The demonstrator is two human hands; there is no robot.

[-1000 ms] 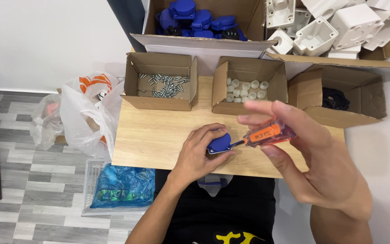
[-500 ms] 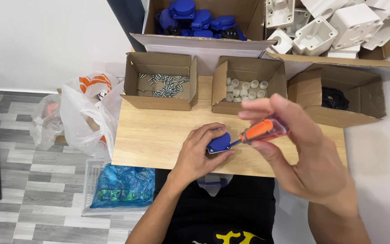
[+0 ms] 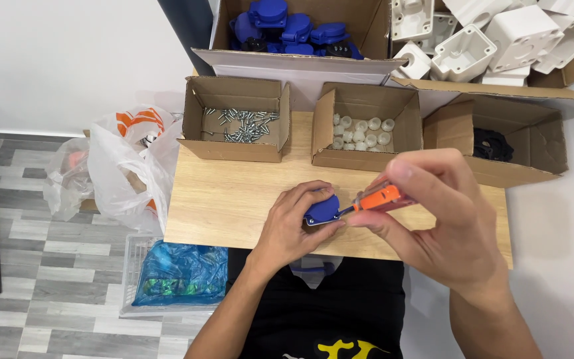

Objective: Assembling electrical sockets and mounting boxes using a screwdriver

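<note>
- My left hand (image 3: pixel 293 229) clamps the blue part (image 3: pixel 322 209) on the bench (image 3: pixel 234 199), as before.
- My right hand (image 3: pixel 433 219) pinches the orange screwdriver (image 3: pixel 377 198); it has rolled slightly since, so I judge a screw is turning.
- Beyond my fingers: brown screw box (image 3: pixel 234 119), cap box (image 3: pixel 363 129).

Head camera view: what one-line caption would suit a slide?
Left hand steadies a blue plastic part while the right hand applies an orange-handled screwdriver over a wooden table.
</note>
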